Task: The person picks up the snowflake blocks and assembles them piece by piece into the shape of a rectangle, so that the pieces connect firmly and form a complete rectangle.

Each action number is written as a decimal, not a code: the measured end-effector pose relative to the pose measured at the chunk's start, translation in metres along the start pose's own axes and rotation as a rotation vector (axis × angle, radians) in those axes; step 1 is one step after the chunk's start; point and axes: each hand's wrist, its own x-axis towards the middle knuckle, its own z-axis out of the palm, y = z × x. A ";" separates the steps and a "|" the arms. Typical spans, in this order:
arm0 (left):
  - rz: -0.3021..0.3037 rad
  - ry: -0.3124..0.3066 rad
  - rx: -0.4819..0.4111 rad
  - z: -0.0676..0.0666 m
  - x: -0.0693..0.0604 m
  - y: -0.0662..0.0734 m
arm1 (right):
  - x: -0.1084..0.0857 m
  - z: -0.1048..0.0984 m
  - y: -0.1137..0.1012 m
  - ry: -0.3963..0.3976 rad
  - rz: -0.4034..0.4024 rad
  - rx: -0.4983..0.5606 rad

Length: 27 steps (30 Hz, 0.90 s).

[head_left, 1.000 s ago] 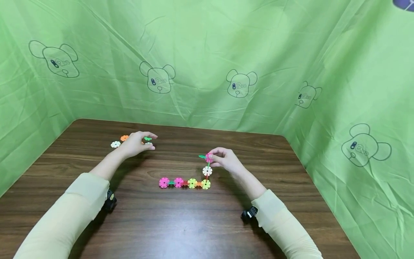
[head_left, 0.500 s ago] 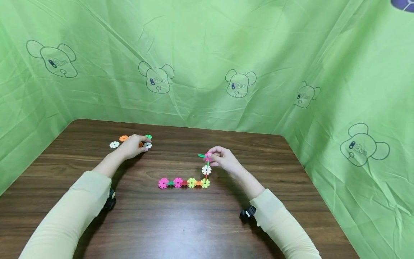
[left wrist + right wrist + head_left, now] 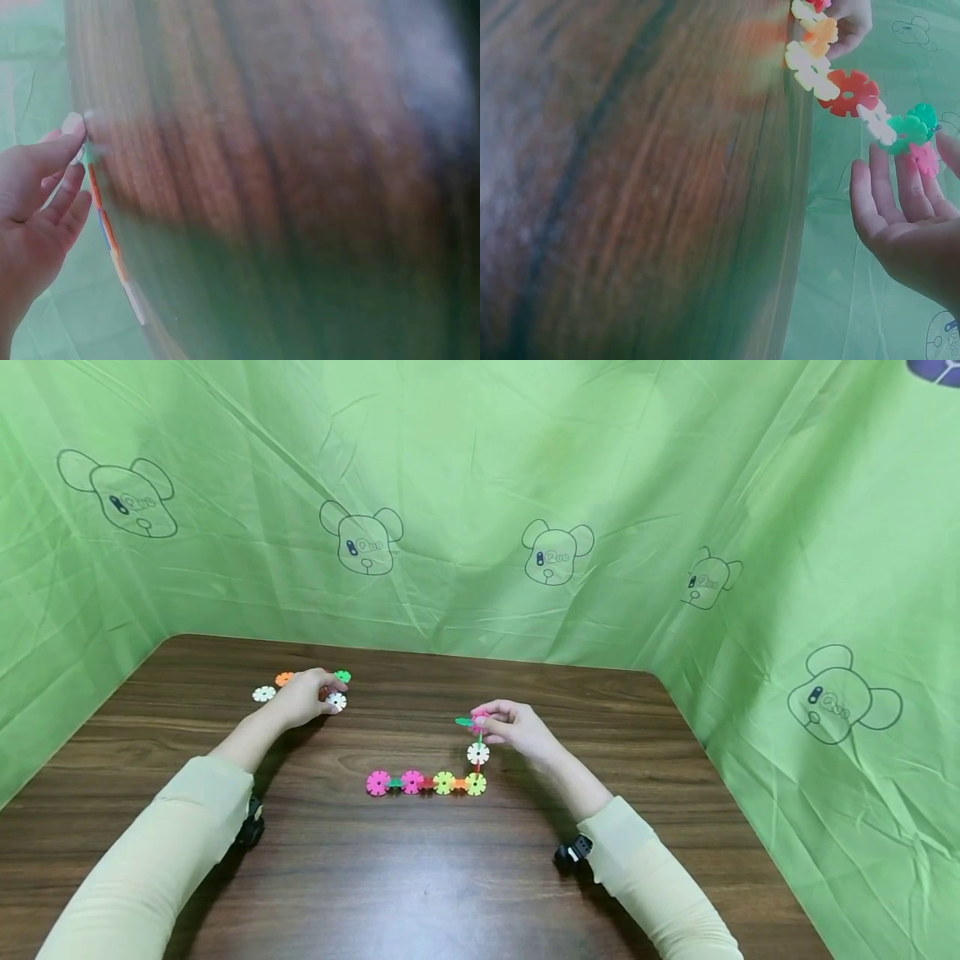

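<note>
imo best to hold that loose white disc [image 3: 338,702] lightly, pinched in the half-curled left hand [image 3: 302,697] at ten o'clock from the chain [image 3: 444,783], and steady it with the equally curled right hand [image 3: 521,731] at two o'clock, pinching its far pink disc [image 3: 925,159].

The left hand [image 3: 306,696] now pinches a white disc [image 3: 338,702].

Soft glare brightens the near tabletop [image 3: 427,872]; both wrist views look hazy.
</note>
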 end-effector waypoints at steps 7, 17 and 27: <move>0.001 -0.002 -0.015 -0.003 -0.003 0.005 | -0.002 0.001 0.000 0.018 -0.012 -0.027; 0.008 0.064 -0.107 -0.008 -0.005 0.032 | -0.004 0.001 -0.001 0.041 -0.022 -0.057; -0.038 0.138 -0.214 -0.014 -0.012 0.074 | -0.002 0.002 -0.004 0.033 0.004 -0.062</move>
